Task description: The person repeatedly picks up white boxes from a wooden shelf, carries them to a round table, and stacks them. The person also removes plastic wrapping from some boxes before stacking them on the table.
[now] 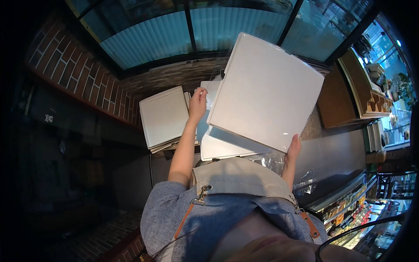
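white flat box is being lifted clear in your right hand, gripped at its lower edge; your left hand is pinching clear wrap on the stack beneath, which is waiting untouched.

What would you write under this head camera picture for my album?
A person's right hand lifts a large flat white square board while the left hand touches the stack of white boards below.

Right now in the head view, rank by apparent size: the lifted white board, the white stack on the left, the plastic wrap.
1. Lifted white board, largest, though it is nearest the camera.
2. White stack on the left.
3. Plastic wrap, smallest; it is partly hidden, so unsure.
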`<state>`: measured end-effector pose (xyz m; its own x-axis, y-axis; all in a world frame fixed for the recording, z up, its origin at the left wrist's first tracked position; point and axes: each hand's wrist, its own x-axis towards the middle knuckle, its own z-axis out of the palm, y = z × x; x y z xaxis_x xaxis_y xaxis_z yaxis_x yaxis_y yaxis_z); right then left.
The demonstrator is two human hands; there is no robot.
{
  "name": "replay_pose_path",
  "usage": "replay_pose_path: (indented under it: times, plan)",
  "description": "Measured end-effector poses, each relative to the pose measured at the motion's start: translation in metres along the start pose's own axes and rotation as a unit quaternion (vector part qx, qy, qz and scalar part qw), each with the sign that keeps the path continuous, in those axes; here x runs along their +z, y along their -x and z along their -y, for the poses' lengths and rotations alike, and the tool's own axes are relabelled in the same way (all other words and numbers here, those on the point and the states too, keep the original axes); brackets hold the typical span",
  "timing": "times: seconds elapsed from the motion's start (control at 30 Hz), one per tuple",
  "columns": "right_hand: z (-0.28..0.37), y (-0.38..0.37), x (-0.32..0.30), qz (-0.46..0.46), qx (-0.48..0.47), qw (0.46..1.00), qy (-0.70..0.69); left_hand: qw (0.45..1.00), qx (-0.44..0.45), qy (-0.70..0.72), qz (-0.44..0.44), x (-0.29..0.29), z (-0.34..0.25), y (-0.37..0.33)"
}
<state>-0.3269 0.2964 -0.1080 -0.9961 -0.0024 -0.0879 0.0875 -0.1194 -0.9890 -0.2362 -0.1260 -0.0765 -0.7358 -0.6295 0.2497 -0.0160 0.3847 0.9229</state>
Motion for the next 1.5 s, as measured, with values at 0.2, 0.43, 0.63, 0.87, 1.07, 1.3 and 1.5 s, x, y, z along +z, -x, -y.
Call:
replay_pose_path:
  times: [0.2,0.43,0.63,0.87,1.07,1.3,1.5]
  plan:
    - [0.021,0.006,0.0,-0.014,0.014,1.0,0.007,0.994,0.05,-0.082,-0.048,-0.012,0.001,0.0]
    - [0.019,0.01,0.004,-0.055,0.063,0.996,0.026,0.955,-0.144,0.239,0.099,0.021,-0.04,0.004]
    - [0.005,0.013,-0.006,-0.105,0.039,0.991,0.067,0.89,-0.159,0.391,0.17,0.024,-0.023,0.013]
    - [0.025,0.024,-0.008,-0.179,0.047,0.983,0.009,0.857,-0.206,0.424,0.208,0.028,-0.051,0.018]
    - [0.033,0.024,-0.005,-0.257,-0.019,0.966,-0.022,0.857,-0.217,0.404,0.234,0.039,-0.055,0.019]
    - [0.022,0.019,-0.022,-0.209,0.027,0.977,-0.025,0.818,-0.25,0.403,0.327,0.022,-0.061,0.016]
    - [0.02,-0.003,-0.046,-0.185,-0.023,0.982,0.029,0.806,-0.274,0.422,0.312,0.026,-0.067,0.022]
